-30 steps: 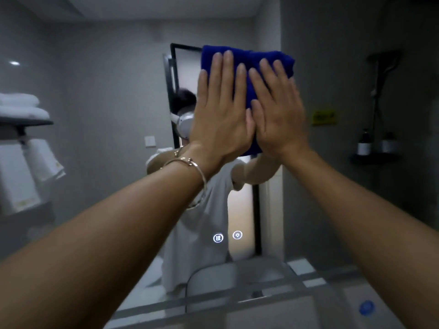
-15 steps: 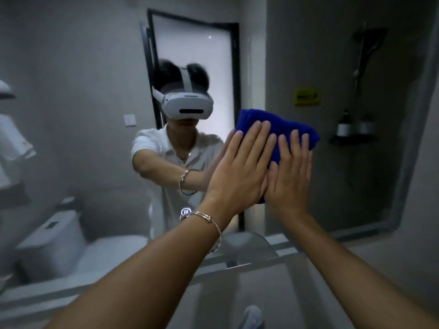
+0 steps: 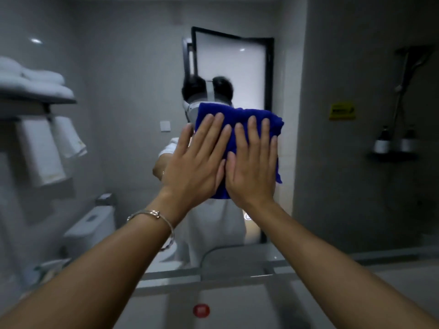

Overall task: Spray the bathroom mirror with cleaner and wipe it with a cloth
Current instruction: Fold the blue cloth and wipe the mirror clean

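Dim grey bathroom, mirror (image 3: 133, 67) straight ahead, reflecting white towels (image 3: 35, 84) on a shelf at left and a frosted door (image 3: 228, 67) behind. Blue cloth (image 3: 242, 119) folded into a pad, flat against the glass near centre. Pinned there by left hand (image 3: 197, 162) and right hand (image 3: 251, 167) side by side: palms flat, fingers straight and slightly spread, no curl round the fabric. Probably a two-palm press for even pressure and a wider swath. Both arms stretched forward and up, wrists bent back, bracelet (image 3: 152, 213) on left wrist. Looks like mid-wipe; no spray bottle in view.
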The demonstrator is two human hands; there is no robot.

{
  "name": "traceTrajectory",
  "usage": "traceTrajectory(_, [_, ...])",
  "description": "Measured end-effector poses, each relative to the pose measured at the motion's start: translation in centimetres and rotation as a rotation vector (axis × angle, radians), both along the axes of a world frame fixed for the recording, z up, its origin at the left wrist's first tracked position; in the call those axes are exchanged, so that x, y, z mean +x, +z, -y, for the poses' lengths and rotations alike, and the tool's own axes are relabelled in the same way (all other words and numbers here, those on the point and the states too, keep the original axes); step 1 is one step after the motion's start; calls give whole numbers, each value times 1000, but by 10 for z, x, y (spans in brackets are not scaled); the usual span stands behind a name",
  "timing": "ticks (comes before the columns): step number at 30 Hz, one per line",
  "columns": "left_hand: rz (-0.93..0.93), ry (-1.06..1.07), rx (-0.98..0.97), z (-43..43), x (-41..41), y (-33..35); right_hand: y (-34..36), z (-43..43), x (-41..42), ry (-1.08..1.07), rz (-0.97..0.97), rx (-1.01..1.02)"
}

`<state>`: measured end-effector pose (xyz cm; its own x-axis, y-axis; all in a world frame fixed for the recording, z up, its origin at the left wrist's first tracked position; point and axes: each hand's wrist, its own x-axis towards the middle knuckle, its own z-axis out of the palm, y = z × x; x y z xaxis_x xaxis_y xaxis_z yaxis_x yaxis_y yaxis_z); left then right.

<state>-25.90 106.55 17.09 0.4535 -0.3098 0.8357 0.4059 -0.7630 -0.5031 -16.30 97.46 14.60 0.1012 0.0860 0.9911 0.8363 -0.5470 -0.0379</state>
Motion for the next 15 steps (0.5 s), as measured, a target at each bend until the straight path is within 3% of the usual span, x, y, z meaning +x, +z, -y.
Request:
traceTrajectory(9, [54, 242, -163, -104, -118, -37, -10, -110, -109, 154, 116, -191])
traceTrajectory(15, [71, 295, -267, -141, -158, -28, 12, -150, -143, 136, 236, -308])
